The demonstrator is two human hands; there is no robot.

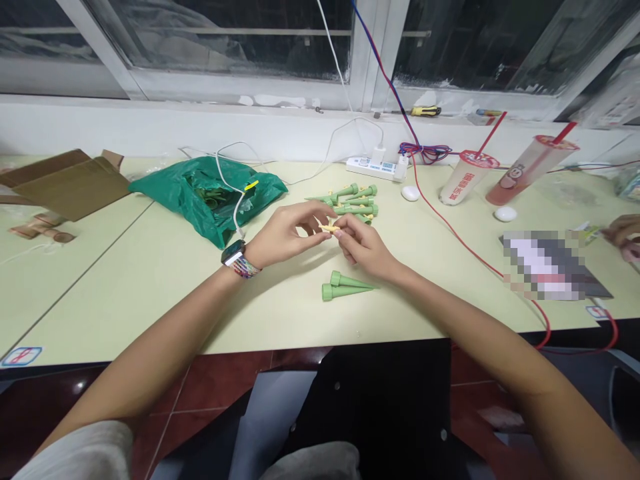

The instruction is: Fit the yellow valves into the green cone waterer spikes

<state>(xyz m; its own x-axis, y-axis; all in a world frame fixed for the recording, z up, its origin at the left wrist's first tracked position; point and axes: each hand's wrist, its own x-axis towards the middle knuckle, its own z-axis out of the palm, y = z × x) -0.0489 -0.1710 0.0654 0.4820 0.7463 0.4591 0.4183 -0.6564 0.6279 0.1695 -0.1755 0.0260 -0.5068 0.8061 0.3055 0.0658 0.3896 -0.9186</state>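
Between my two hands, above the table, is a small yellow plastic piece (329, 228). My left hand (293, 233) pinches it with thumb and fingertips from one side. From the other side, my right hand (364, 247) grips it with the thumb and curled fingers. The piece's exact shape is partly covered by fingertips. Just below my hands, two green plastic spikes (345, 291) with capped ends lie side by side. Behind my hands is a pile of similar green spikes (357, 200), some with yellow parts on them.
A green plastic bag (200, 210) with green pieces inside lies left, beside a cardboard box (75, 183) and wooden pieces (43, 229). A power strip (373, 168), two drink cups (465, 179) and a red cable (450, 233) lie behind and right. Another person's hand (625, 237) is at far right.
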